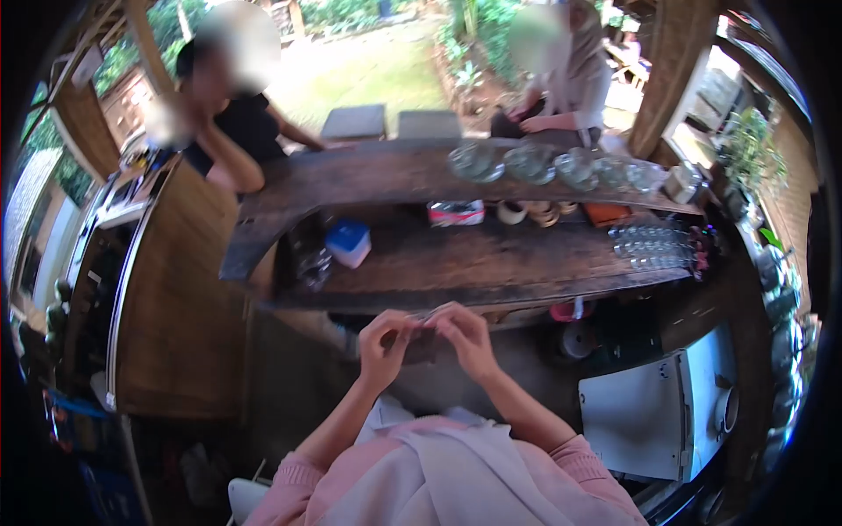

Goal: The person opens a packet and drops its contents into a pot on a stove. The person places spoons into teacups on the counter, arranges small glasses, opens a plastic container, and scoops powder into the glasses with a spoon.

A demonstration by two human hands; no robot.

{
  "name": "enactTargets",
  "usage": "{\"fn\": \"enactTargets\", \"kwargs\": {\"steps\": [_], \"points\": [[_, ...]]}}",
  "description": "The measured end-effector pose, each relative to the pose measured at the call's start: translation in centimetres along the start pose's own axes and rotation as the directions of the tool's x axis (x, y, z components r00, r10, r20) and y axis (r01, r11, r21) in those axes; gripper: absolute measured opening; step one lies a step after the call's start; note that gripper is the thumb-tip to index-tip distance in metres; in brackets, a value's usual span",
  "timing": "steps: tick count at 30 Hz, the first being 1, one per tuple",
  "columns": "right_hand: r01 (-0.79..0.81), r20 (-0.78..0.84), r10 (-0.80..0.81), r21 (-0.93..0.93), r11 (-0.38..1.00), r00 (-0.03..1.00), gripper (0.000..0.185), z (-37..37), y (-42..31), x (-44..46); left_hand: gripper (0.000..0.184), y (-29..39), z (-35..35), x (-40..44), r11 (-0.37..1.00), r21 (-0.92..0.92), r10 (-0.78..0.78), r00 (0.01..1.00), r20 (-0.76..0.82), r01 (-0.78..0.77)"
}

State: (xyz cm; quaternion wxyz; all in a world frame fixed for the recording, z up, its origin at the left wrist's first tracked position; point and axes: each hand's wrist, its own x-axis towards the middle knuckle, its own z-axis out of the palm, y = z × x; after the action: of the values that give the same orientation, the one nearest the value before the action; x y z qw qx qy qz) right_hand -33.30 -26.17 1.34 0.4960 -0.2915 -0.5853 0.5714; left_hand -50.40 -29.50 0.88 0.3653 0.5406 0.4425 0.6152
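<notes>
My left hand and my right hand meet in front of my chest, fingertips nearly touching. Both are closed in a pinch on the upper edge of a small, flat, brownish thing that looks like a sachet. It hangs between them, blurred and partly dark against the floor, so its exact kind is unclear. Just beyond my fingers runs the near edge of a dark wooden counter. Neither hand appears to rest on it.
A blue-lidded container, a red-and-white pack and rows of glasses stand on the counter. Large glass jars line the raised shelf. Two people sit beyond it. A white open-lidded box is at right, a wooden cabinet at left.
</notes>
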Motion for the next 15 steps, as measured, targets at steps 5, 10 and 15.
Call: {"fn": "enactTargets", "kwargs": {"steps": [5,10,15], "points": [[-0.069,-0.045,0.074,0.109,0.992,0.996,0.011,7.2,3.8,2.3,0.013,-0.2,-7.6,0.9,0.958,0.225,0.157,0.982,0.107,-0.178],[-0.272,0.006,0.273,-0.089,0.958,0.962,0.013,12.3,5.7,5.7,0.019,-3.1,-14.6,1.4,0.948,0.277,0.132,0.985,0.107,-0.157],[-0.327,0.042,0.326,0.038,0.944,0.945,0.01,14.9,9.8,7.7,0.011,-4.6,-18.8,3.2,0.98,0.197,0.004,0.989,0.145,-0.033]]}}
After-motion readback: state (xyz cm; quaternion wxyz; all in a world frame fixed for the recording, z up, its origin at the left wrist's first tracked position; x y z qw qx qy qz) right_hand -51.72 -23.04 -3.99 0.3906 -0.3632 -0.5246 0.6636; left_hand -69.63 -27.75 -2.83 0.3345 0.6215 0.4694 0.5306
